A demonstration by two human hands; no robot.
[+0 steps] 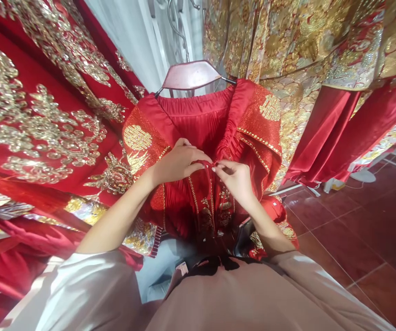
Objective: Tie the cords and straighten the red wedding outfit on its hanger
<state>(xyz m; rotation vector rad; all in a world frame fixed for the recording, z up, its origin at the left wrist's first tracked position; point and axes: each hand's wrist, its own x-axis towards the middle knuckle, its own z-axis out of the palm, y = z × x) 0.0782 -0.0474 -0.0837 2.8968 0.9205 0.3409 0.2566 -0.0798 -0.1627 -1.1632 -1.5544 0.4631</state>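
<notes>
A red skirt (pixel 198 110) with gold embroidery and beaded trim hangs by its gathered waistband from a hanger (pixel 192 75) in front of me. Both hands meet at the middle of the garment, over a thin red ribbon tie (pixel 209 172). My left hand (pixel 180 161) has thumb and fingers pinched on the ribbon from the left. From the right, my right hand (pixel 236 178) pinches the same red ribbon, its fingertips nearly touching those of the left. The exact form of the ribbon between the fingertips is too small to make out.
Red cloth with heavy silver-gold beading (pixel 46 119) hangs close on the left. Gold sequinned garments (pixel 297 41) hang behind on the right, above red fabric (pixel 335 124). Metal hooks (pixel 177 23) show at the top. Dark red floor tiles (pixel 342 239) lie at the lower right.
</notes>
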